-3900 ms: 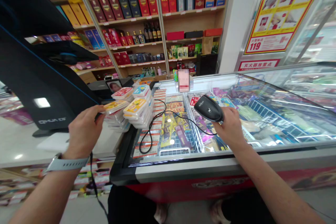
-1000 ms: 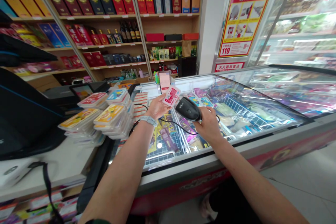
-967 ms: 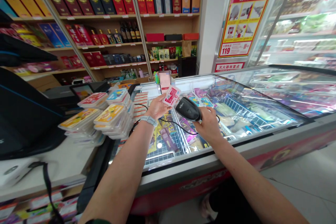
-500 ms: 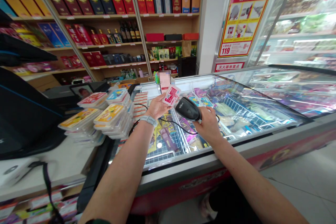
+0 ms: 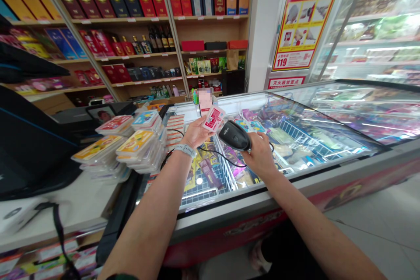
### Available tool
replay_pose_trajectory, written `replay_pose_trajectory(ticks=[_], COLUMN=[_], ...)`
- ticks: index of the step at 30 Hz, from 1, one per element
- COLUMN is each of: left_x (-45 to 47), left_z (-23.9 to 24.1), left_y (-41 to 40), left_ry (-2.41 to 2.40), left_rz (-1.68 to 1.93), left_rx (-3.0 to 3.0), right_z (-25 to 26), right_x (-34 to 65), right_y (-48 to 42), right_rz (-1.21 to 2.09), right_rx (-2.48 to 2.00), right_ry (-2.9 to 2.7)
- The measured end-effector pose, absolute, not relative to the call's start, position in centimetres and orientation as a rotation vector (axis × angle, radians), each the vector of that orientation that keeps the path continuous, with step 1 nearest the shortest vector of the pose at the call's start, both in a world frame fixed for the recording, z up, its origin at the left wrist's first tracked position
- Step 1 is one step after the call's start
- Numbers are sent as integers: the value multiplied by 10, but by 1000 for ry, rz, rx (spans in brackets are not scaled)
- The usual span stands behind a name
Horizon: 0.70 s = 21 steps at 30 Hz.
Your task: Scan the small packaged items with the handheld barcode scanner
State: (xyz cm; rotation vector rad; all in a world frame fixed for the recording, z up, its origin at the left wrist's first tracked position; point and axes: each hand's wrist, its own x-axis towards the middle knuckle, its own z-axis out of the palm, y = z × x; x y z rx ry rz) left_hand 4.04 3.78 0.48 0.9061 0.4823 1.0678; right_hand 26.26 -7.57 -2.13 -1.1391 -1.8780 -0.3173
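Note:
My left hand (image 5: pixel 196 133) grips a small flat pack with a pink-and-white label (image 5: pixel 214 118), held tilted above the chest freezer (image 5: pixel 229 214). In my right hand (image 5: pixel 260 154) is a black handheld barcode scanner (image 5: pixel 235 135), its head pointing left at the pack. A narrow gap separates the two. The scanner's black cable (image 5: pixel 223 156) loops below, across the freezer's glass. To the left, several flat packs with yellow labels (image 5: pixel 98 148) stand in piles beside others topped with red (image 5: pixel 115 124) and blue labels (image 5: pixel 146 118).
A black checkout terminal (image 5: pixel 29 140) stands on the white counter (image 5: pixel 88 201) at left. Wire baskets (image 5: pixel 226 166) of packaged goods sit inside the freezer. Behind are wooden shelves (image 5: pixel 131 20) with boxes and bottles. A red fire-hydrant poster (image 5: pixel 306 17) hangs at right.
Both hands, the pack and the scanner keep almost the same positions. The whole view has shifted very slightly.

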Motion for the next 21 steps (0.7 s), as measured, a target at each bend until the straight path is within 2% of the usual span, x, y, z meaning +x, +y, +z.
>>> replay_pose_trajectory(ticks=[8,13,16,21], left_x=[41,50,50,16], left_z=[6,24,46,90], left_y=[36,25,11,-18], left_ry=[524,615,924,1810], left_rz=[1081,1160,1218,1153], left_rx=[939,1065,1303,2034], right_z=[-19,-20,-22,-23], right_x=[263,265,266,266], right_y=[-77,-75,-73,-73], right_rz=[-312,-330,-330,-332], right_rx=[-1124,-1109,-1100,-1113], right_ry=[-1847,-1827,-1835,-1838])
